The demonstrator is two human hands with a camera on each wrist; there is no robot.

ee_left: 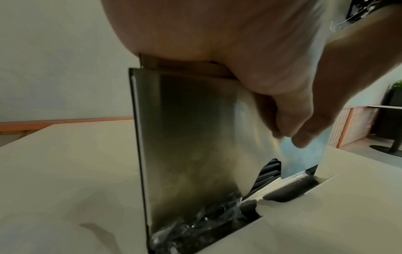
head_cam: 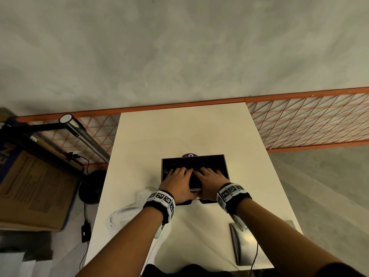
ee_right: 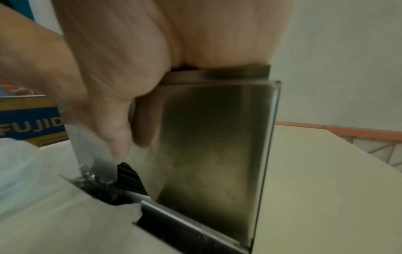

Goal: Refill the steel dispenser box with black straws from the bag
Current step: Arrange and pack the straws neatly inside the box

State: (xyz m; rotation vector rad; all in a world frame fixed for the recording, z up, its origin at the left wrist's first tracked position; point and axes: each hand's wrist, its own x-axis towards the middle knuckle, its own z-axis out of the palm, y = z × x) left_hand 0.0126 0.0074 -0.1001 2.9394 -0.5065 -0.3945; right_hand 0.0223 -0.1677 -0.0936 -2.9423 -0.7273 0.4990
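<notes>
Both hands, left hand (head_cam: 178, 181) and right hand (head_cam: 210, 181), lie palm-down inside the open steel box (head_cam: 225, 168) on the worktop (head_cam: 179, 132), fingers (head_cam: 173, 171) spread flat over black straws (ee_left: 266, 173).

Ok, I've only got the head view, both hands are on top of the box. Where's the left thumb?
Observer: In the left wrist view the left hand rests its palm on the rim of the box, and the thumb points down the front face.
Operator: And can you see the bottom of that face?
Observer: Yes, black straws show in the cutout at its foot.
Operator: Anything else down there?
Observer: In the right wrist view, crumpled clear plastic lies at the foot of the box, below the thumb of the right hand.
</notes>
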